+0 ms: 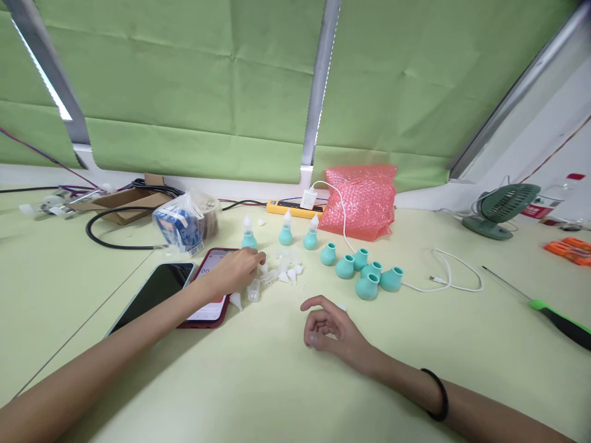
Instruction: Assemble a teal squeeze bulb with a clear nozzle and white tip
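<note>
My left hand (237,269) reaches forward over a red-cased phone (210,289), its fingertips pinched at a pile of small clear plastic tips (281,271); what it holds, if anything, is too small to name. My right hand (327,326) rests on the table nearer me, fingers curled loosely, with a small clear piece at its fingertips. Three teal bulbs with white tips (285,234) stand upright behind the pile. Several teal bulbs without tips (364,274) are clustered to the right.
A dark phone (154,292) lies left of the red one. A bagged blue box (184,224), cardboard box (122,203), yellow power strip (293,208), pink bubble-wrap bag (362,200), white cable (443,271), green fan (501,209) and green-handled screwdriver (554,317) lie around.
</note>
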Available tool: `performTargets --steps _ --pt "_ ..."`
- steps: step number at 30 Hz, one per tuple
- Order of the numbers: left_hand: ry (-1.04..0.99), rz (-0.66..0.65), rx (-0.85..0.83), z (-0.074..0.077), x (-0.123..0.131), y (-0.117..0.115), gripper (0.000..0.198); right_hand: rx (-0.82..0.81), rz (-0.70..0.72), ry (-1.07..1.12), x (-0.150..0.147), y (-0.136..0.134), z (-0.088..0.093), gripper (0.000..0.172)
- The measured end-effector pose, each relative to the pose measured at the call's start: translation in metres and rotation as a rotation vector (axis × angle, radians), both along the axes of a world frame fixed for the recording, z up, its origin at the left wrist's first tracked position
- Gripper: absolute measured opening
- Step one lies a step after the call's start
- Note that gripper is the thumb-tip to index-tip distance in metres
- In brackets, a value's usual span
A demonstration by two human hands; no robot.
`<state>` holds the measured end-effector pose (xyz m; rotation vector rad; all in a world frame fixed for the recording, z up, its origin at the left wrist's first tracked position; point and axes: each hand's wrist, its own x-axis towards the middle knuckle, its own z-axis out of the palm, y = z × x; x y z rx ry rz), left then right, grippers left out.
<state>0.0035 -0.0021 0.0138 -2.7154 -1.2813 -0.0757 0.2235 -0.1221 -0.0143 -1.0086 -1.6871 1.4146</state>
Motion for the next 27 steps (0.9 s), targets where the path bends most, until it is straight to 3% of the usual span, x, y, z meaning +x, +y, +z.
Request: performTargets --steps 5,12,19,27 --pt "-0.005 -0.071 -0.028 0.010 0.010 -0.018 0.042 -0.010 -0.006 0.001 0.000 0.000 0.001 0.027" --pt "0.161 -0.107 0.085 0.001 0.016 -0.025 0.063 -0.002 -0.003 -0.004 -0.002 0.000 0.002 0.027" --pt "0.139 -0.138 0.019 0.000 0.018 -0.026 0.034 0.008 0.001 -0.009 -0.002 0.001 0.000 0.026" --pt "0.030 -0.263 -0.124 0.014 0.017 -0.036 0.038 0.042 -0.041 -0.043 -0.003 -0.001 0.000 0.026"
